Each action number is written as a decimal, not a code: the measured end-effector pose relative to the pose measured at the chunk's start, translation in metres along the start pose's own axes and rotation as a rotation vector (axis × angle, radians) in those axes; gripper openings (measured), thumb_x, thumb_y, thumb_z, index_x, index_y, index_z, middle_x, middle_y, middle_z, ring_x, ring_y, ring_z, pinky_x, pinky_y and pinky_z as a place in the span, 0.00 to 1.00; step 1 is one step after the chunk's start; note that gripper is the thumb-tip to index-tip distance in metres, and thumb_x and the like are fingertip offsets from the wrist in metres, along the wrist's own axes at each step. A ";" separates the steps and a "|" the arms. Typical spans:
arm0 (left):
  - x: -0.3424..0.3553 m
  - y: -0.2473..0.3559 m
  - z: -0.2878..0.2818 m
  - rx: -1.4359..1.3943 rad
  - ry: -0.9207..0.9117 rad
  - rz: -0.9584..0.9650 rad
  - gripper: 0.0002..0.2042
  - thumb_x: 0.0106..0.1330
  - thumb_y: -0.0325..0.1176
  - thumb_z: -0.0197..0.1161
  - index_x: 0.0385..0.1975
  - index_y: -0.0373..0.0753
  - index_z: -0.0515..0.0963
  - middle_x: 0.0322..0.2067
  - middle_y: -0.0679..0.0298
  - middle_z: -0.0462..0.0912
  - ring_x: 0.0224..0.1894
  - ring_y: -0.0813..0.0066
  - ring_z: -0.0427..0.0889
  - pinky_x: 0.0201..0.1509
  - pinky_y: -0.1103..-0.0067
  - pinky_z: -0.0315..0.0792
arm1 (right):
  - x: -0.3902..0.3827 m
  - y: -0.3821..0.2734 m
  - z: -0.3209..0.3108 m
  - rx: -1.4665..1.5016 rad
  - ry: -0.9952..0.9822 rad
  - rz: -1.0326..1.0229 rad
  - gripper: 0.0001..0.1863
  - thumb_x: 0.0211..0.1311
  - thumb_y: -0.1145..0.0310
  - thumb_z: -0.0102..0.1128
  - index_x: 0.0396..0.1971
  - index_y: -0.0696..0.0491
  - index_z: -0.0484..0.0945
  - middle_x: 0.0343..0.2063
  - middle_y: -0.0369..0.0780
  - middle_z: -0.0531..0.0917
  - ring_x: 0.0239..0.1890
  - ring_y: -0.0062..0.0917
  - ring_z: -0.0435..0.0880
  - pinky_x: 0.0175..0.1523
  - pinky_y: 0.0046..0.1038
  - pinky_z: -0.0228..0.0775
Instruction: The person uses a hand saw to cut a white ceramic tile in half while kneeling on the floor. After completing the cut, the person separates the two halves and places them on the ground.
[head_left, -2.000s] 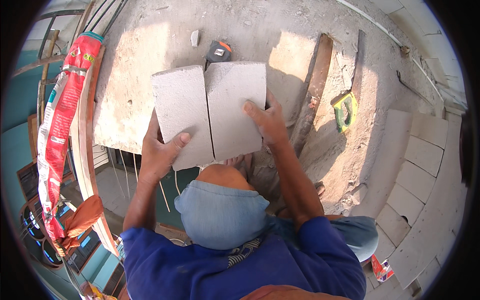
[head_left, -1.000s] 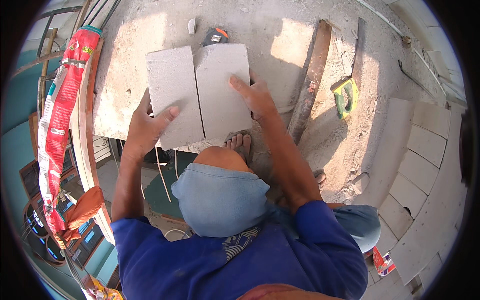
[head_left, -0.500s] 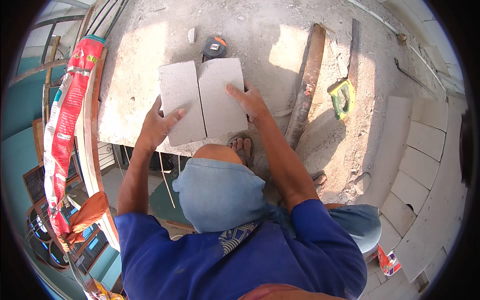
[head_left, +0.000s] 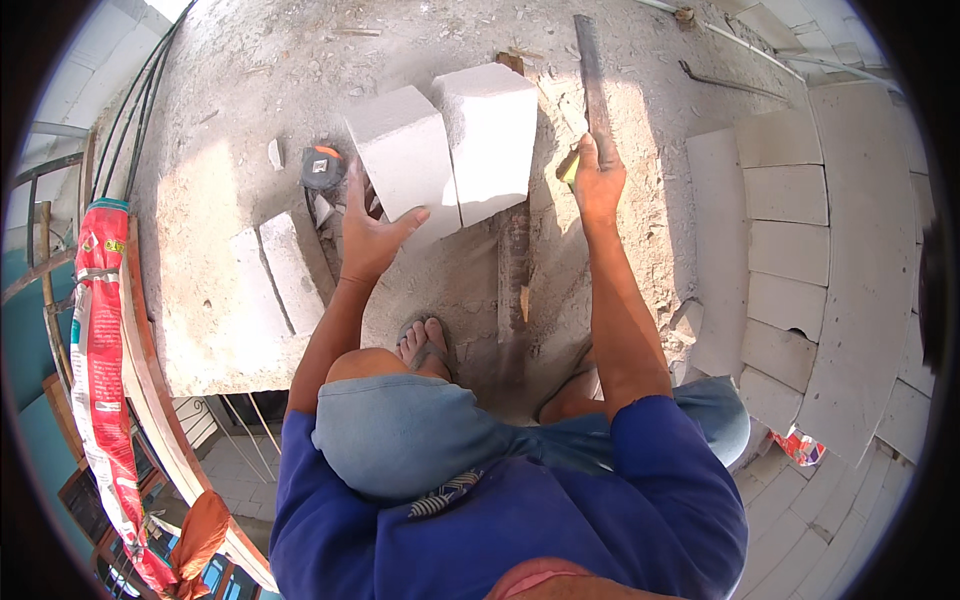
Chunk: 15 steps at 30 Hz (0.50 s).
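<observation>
Two pale grey-white lightweight concrete blocks stand side by side at the middle, a left block (head_left: 408, 150) and a right block (head_left: 488, 140), with a narrow dark gap between them. My left hand (head_left: 372, 232) grips the left block at its near left side, the thumb across its front face. To the right, my right hand (head_left: 600, 188) is closed around the yellow-green handle of a handsaw (head_left: 592, 70), whose dark blade points away from me. A dark wooden plank (head_left: 512, 260) runs toward me beneath the right block.
Another pair of pale blocks (head_left: 285, 270) stands at left near the ledge. A black-orange tape measure (head_left: 322, 167) and a white chip (head_left: 275, 154) lie beyond it. Stacked blocks (head_left: 787, 250) line the right side. A red-white plastic wrap (head_left: 105, 370) hangs along the left rail.
My right hand has left the blocks and taken hold of the handsaw. My left hand now grips a block over the plank, while another pair stands at left. The view has shifted rightward.
</observation>
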<state>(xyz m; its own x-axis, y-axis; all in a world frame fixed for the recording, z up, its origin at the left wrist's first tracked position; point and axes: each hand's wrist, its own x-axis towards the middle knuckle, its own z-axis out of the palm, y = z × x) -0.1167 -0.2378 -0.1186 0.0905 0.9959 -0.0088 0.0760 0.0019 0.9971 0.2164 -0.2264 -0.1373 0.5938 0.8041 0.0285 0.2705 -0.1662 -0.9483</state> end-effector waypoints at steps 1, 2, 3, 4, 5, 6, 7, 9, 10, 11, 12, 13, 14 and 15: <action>0.004 -0.016 0.004 0.005 0.004 0.039 0.50 0.52 0.31 0.78 0.71 0.26 0.50 0.60 0.50 0.73 0.60 0.65 0.75 0.64 0.72 0.70 | 0.004 0.012 -0.016 -0.237 -0.068 0.037 0.27 0.72 0.54 0.57 0.60 0.61 0.74 0.48 0.52 0.84 0.51 0.41 0.83 0.57 0.37 0.74; 0.005 -0.008 0.004 0.016 -0.040 0.032 0.48 0.52 0.31 0.78 0.69 0.27 0.52 0.60 0.51 0.71 0.61 0.65 0.73 0.65 0.71 0.69 | 0.003 0.020 -0.033 -0.476 -0.133 0.081 0.27 0.71 0.54 0.58 0.60 0.59 0.74 0.49 0.54 0.83 0.51 0.44 0.83 0.57 0.39 0.74; 0.002 -0.009 0.002 0.008 -0.045 -0.006 0.46 0.53 0.30 0.77 0.69 0.28 0.53 0.60 0.51 0.71 0.61 0.65 0.73 0.65 0.71 0.69 | 0.002 0.029 -0.046 -0.706 -0.202 0.123 0.28 0.70 0.54 0.59 0.61 0.58 0.74 0.49 0.56 0.83 0.52 0.47 0.83 0.58 0.40 0.73; -0.003 -0.014 0.000 0.000 -0.047 -0.044 0.45 0.53 0.30 0.77 0.68 0.29 0.54 0.59 0.52 0.72 0.61 0.65 0.74 0.65 0.71 0.68 | -0.001 0.046 -0.056 -0.709 -0.191 0.040 0.29 0.69 0.51 0.59 0.60 0.57 0.74 0.48 0.54 0.84 0.49 0.45 0.85 0.54 0.39 0.75; -0.008 -0.020 -0.002 -0.008 -0.052 -0.081 0.44 0.54 0.30 0.77 0.67 0.29 0.55 0.59 0.52 0.72 0.60 0.65 0.74 0.65 0.71 0.68 | -0.004 0.070 -0.065 -0.712 -0.177 -0.041 0.30 0.68 0.49 0.59 0.60 0.57 0.75 0.46 0.53 0.85 0.46 0.43 0.86 0.50 0.38 0.76; -0.018 -0.029 -0.003 0.000 -0.014 -0.059 0.40 0.55 0.30 0.75 0.65 0.31 0.57 0.57 0.53 0.72 0.60 0.65 0.74 0.64 0.71 0.69 | -0.006 0.076 -0.063 -0.703 -0.172 -0.127 0.31 0.68 0.46 0.59 0.60 0.56 0.75 0.44 0.51 0.86 0.44 0.41 0.88 0.46 0.37 0.78; -0.019 -0.038 -0.006 -0.001 0.008 -0.072 0.40 0.56 0.30 0.75 0.66 0.31 0.57 0.57 0.53 0.73 0.60 0.65 0.74 0.64 0.71 0.69 | -0.005 0.080 -0.059 -0.699 -0.156 -0.122 0.31 0.68 0.47 0.59 0.60 0.56 0.75 0.44 0.51 0.86 0.43 0.40 0.87 0.47 0.37 0.78; -0.030 -0.045 -0.014 0.011 0.059 -0.133 0.39 0.57 0.30 0.74 0.66 0.31 0.57 0.57 0.53 0.73 0.60 0.65 0.74 0.64 0.71 0.69 | -0.024 0.065 -0.037 -0.692 -0.155 -0.086 0.31 0.68 0.48 0.59 0.62 0.56 0.74 0.44 0.50 0.86 0.43 0.38 0.87 0.47 0.36 0.77; -0.032 -0.041 -0.015 0.001 0.073 -0.209 0.39 0.59 0.32 0.72 0.67 0.31 0.56 0.58 0.52 0.72 0.60 0.65 0.73 0.64 0.71 0.69 | -0.036 0.042 -0.028 -0.570 -0.239 0.090 0.36 0.65 0.47 0.63 0.64 0.56 0.72 0.40 0.48 0.87 0.40 0.35 0.86 0.47 0.34 0.77; -0.029 -0.042 -0.016 -0.029 0.083 -0.221 0.39 0.60 0.32 0.72 0.67 0.31 0.56 0.58 0.52 0.72 0.60 0.65 0.73 0.64 0.70 0.69 | -0.047 0.034 -0.017 -0.564 -0.290 0.114 0.40 0.62 0.45 0.65 0.65 0.58 0.69 0.41 0.48 0.85 0.40 0.34 0.85 0.48 0.33 0.77; -0.027 -0.046 -0.015 -0.062 0.092 -0.231 0.39 0.61 0.32 0.72 0.68 0.31 0.55 0.59 0.52 0.72 0.60 0.65 0.73 0.64 0.70 0.69 | -0.060 0.028 -0.008 -0.559 -0.339 0.135 0.44 0.59 0.44 0.68 0.66 0.60 0.67 0.42 0.48 0.84 0.40 0.34 0.84 0.48 0.32 0.76; -0.026 -0.048 -0.016 -0.091 0.104 -0.242 0.39 0.61 0.33 0.71 0.68 0.31 0.55 0.59 0.51 0.72 0.60 0.65 0.73 0.64 0.70 0.69 | -0.073 0.023 0.002 -0.551 -0.470 0.124 0.49 0.56 0.43 0.70 0.69 0.59 0.63 0.49 0.53 0.78 0.48 0.40 0.80 0.53 0.35 0.74; -0.025 -0.046 -0.012 -0.128 0.107 -0.259 0.39 0.61 0.33 0.71 0.68 0.31 0.54 0.59 0.51 0.71 0.60 0.65 0.73 0.64 0.70 0.69 | -0.085 0.018 0.007 -0.552 -0.597 0.117 0.54 0.52 0.43 0.72 0.71 0.58 0.58 0.56 0.57 0.72 0.57 0.46 0.77 0.59 0.38 0.72; -0.024 -0.042 -0.010 -0.159 0.110 -0.274 0.40 0.61 0.33 0.71 0.69 0.31 0.54 0.59 0.51 0.71 0.60 0.65 0.73 0.64 0.71 0.69 | -0.094 0.011 0.009 -0.568 -0.574 0.101 0.55 0.51 0.44 0.73 0.72 0.59 0.56 0.56 0.58 0.71 0.56 0.47 0.76 0.59 0.38 0.72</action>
<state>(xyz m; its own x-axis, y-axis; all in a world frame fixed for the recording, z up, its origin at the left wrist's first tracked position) -0.1325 -0.2613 -0.1597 -0.0205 0.9602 -0.2785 -0.0745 0.2763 0.9582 0.1567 -0.2988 -0.1528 0.1970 0.9115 -0.3611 0.6714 -0.3939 -0.6278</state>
